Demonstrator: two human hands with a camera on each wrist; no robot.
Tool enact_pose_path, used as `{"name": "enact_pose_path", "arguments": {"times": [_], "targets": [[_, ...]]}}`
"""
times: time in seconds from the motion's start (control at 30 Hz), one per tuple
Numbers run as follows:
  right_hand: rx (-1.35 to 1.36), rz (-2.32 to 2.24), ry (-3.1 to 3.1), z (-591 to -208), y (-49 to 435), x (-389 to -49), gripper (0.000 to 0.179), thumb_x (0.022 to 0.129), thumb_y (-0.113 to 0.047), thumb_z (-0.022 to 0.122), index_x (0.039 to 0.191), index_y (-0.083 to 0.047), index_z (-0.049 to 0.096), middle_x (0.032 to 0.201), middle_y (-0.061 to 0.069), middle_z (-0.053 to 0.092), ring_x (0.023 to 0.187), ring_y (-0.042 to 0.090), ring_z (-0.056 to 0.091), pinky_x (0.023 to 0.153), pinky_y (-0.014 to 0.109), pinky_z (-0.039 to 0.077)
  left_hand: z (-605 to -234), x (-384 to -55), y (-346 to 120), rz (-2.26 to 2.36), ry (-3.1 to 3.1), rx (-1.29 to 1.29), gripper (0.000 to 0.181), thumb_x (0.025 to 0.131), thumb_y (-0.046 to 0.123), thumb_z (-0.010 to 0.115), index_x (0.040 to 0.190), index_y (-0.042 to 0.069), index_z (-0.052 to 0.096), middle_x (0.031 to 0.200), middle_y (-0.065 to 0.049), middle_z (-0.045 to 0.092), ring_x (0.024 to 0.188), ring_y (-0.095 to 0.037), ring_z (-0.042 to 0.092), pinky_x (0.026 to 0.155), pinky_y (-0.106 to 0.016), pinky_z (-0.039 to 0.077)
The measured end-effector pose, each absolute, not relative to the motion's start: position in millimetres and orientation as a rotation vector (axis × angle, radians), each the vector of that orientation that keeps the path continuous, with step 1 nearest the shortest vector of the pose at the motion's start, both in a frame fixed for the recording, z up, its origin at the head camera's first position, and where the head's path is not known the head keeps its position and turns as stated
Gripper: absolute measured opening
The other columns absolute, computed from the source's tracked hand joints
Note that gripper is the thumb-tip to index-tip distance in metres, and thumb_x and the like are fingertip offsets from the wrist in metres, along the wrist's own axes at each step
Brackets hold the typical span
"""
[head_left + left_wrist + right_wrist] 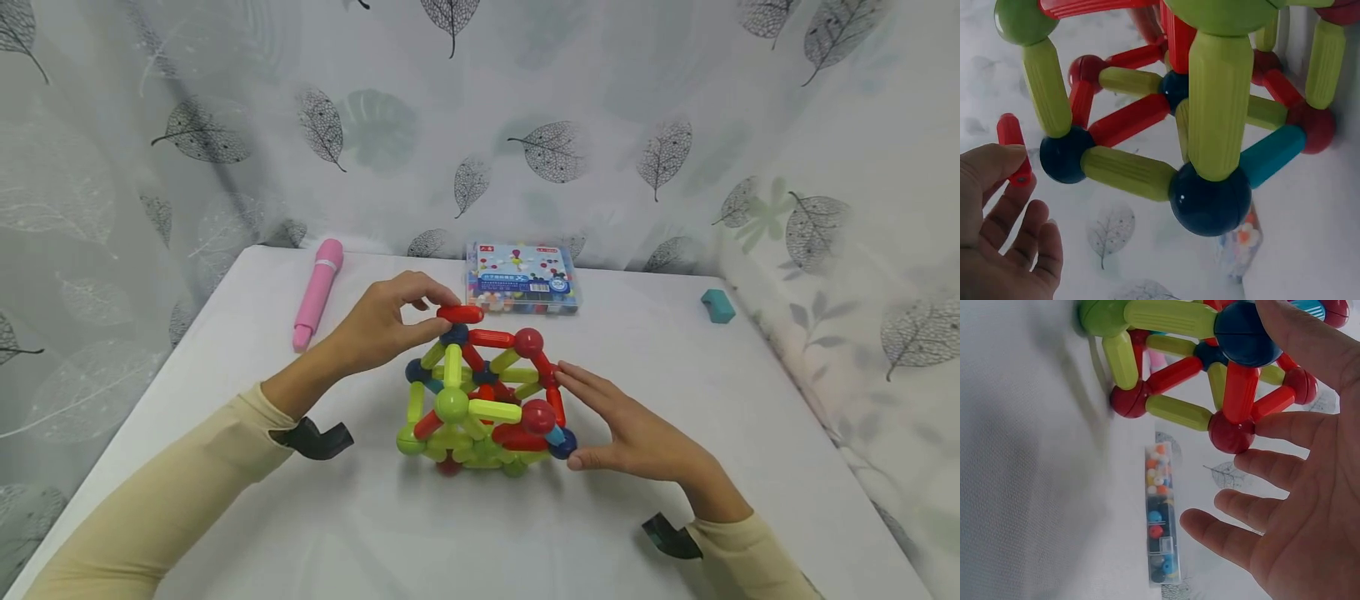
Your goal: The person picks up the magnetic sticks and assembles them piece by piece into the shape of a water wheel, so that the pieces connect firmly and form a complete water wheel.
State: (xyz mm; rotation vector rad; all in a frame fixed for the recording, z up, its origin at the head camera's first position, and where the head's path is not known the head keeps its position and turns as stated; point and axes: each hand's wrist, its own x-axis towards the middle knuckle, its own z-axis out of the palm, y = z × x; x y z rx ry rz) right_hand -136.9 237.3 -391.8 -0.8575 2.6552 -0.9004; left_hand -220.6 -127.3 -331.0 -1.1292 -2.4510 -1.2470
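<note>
My left hand (378, 325) pinches a red magnetic rod (461, 314) between thumb and finger, at the top left of a magnetic ball-and-rod structure (452, 405). In the left wrist view the rod (1012, 147) stands a little apart from a dark blue ball (1067, 154). The structure is made of green, red and dark blue balls joined by lime, red and a few blue rods. On its right side rests my right hand (637, 437), fingers extended. Its thumb touches a dark blue ball (1247, 334), and a fingertip meets a red ball (1232, 432).
Behind the structure lies a clear plastic case (522, 279) of coloured balls with a printed label. A pink cylindrical object (318, 296) lies at the back left of the white table (360, 533). A small teal block (717, 307) sits at the back right. Leaf-patterned cloth hangs behind.
</note>
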Motion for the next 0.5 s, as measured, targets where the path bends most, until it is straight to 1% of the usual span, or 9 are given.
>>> {"name": "enact_pose_path", "arguments": {"times": [0.27, 0.4, 0.5], "targets": [[-0.854, -0.911, 2.649, -392, 237, -137, 0.100, 0.083, -0.037, 0.084, 0.163, -0.024, 0.026, 0.169, 0.009, 0.020, 0.153, 0.038, 0.023, 0.109, 0.067, 0.038, -328, -209, -114, -1.239, -2.397, -1.179, 0.027, 0.089, 0.010, 0.079, 0.116, 0.011, 0.074, 0.111, 0.001, 0.072, 0.107, -0.014, 0.059, 0.089, -0.038, 0.054], [-0.854, -0.911, 2.651, -392, 237, -137, 0.101, 0.083, -0.037, 0.084, 0.163, -0.024, 0.026, 0.170, 0.006, 0.020, 0.153, 0.037, 0.023, 0.109, 0.066, 0.039, -330, -203, -107, -1.199, -2.363, -1.182, 0.028, 0.088, 0.011, 0.078, 0.116, 0.010, 0.074, 0.107, 0.000, 0.073, 0.104, -0.015, 0.058, 0.085, -0.036, 0.056], [-0.857, -0.914, 2.652, -392, 237, -137, 0.100, 0.083, -0.037, 0.084, 0.163, -0.024, 0.026, 0.170, 0.005, 0.020, 0.153, 0.037, 0.023, 0.109, 0.066, 0.039, -331, -199, -103, -1.156, -2.299, -1.217, 0.029, 0.086, 0.009, 0.079, 0.115, 0.008, 0.074, 0.101, -0.001, 0.072, 0.100, -0.016, 0.057, 0.077, -0.034, 0.055]]}}
